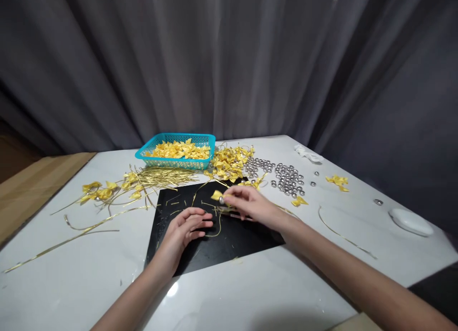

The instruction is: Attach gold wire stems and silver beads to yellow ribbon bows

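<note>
Pinched in my right hand (246,202) is a yellow ribbon bow (216,195) with a silver bell-like bead beside it, over the black mat (229,245). A thin gold cord (220,226) curves down below the fingertips. My left hand (189,226) hovers over the mat's left part, its fingers spread and slightly curled, holding nothing visible. A slim tool (238,216) shows partly beneath my right hand; whether the hand grips it is unclear. Short gold cord pieces lie scattered on the mat.
Behind the mat, a blue basket (171,163) holds yellow bows. Gold cords (164,177), piled bows (231,161) and silver beads (289,178) lie around it. At the right are a white oval object (410,222) and a crumpled white item (308,153).
</note>
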The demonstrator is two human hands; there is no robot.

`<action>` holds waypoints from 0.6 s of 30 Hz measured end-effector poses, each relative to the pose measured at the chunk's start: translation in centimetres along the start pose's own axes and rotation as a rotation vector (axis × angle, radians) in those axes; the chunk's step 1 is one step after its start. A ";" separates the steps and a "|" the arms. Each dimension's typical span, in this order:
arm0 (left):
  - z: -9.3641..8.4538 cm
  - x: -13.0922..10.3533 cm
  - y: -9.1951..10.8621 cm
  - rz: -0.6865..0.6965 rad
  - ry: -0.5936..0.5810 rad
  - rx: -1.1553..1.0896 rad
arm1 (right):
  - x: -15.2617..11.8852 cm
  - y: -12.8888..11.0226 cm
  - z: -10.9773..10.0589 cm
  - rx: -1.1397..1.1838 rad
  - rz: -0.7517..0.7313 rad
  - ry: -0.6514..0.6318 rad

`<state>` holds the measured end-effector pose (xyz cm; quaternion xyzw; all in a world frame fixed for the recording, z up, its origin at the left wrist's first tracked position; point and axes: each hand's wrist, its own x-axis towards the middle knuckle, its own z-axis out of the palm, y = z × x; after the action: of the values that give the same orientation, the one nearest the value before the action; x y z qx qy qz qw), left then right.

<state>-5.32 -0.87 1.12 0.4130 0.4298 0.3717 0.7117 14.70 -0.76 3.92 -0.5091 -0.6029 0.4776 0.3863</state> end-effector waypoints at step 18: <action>-2.6 -0.1 2.4 0.326 -0.155 0.818 | 1.8 1.7 -0.8 -0.602 -0.399 0.054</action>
<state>-8.16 0.67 2.54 0.7496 0.4162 0.2465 0.4519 15.59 1.16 2.47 -0.4848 -0.7936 0.1800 0.3205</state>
